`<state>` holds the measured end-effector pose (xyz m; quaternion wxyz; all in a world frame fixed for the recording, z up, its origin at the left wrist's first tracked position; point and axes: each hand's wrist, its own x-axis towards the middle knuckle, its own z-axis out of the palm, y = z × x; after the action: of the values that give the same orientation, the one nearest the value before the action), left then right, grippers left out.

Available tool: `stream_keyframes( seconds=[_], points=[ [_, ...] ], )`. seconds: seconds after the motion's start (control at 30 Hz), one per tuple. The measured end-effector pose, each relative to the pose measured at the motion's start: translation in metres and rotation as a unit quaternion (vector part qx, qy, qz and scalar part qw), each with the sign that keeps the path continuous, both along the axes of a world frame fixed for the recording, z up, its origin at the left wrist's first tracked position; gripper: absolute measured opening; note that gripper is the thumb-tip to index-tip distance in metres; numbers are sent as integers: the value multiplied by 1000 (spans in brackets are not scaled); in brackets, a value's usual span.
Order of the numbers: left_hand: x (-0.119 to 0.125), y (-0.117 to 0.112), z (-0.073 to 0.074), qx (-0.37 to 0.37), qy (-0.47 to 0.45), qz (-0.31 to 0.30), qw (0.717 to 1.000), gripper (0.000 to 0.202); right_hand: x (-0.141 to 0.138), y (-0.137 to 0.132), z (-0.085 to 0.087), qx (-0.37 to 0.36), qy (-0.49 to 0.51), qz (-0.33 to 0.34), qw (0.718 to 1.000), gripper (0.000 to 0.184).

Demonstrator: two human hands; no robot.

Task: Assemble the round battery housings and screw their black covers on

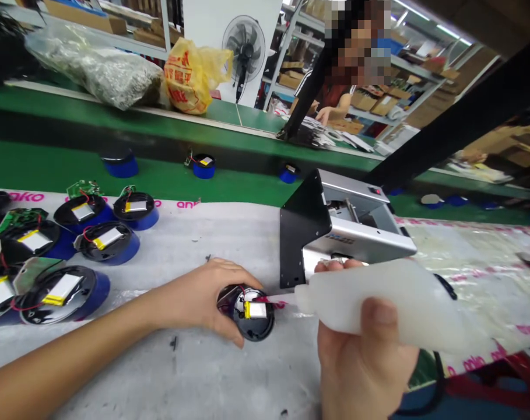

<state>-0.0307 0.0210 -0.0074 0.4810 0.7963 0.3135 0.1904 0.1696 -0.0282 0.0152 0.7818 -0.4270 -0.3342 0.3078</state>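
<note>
The left hand (195, 297) is clasping a black housing (259, 325), the right hand (361, 361) gripping a white squeeze bottle (378, 303) beside its battery (256, 310), wired units (50, 294) lying left.

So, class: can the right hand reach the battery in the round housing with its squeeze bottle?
Likely yes: the right hand holds the squeeze bottle, its nozzle at the battery, only a red wire between.

Looking forward and down from head height, peering in close over the left hand (199, 297), right hand (365, 361) and desk (168, 373)!
</note>
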Motion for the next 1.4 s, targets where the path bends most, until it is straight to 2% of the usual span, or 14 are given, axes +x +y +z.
stream_keyframes(
  seconds=[0.17, 0.53, 0.73, 0.93, 1.03, 1.13, 1.2, 1.23, 1.33, 1.4],
  points=[
    [0, -2, 0, -3, 2, 3, 1000, 51, -1, 3, -4, -5, -24, -8, 1000, 39],
    [1, 0, 3, -4, 5, 5, 1000, 51, 2, 4, -7, -9, -38, -7, 999, 39],
    [0, -1, 2, -5, 2, 4, 1000, 51, 2, 4, -4, -11, -49, -18, 999, 40],
    [-1, 0, 1, -6, 19, -1, 1000, 52, 9, 2, 0, -26, -30, 2, 999, 40],
    [-3, -3, 6, -9, 26, 11, 1000, 71, 10, 0, 13, -9, 38, 2, 999, 32],
    [-2, -11, 24, 13, -15, 54, 998, 101, -5, 1, 34, 4, 120, 2, 993, 27],
    [0, -18, 40, 59, -72, 80, 992, 107, -25, 5, 47, -61, 180, 60, 980, 37],
    [2, -21, 49, 87, -102, 94, 986, 102, -37, 7, 52, -103, 209, 114, 966, 44],
    [5, -22, 70, 148, -177, 198, 953, 64, -70, 14, 55, -179, 278, 283, 900, 57],
    [4, -12, 78, 151, -230, 288, 917, 38, -83, 12, 48, -215, 299, 351, 861, 60]
  ],
)
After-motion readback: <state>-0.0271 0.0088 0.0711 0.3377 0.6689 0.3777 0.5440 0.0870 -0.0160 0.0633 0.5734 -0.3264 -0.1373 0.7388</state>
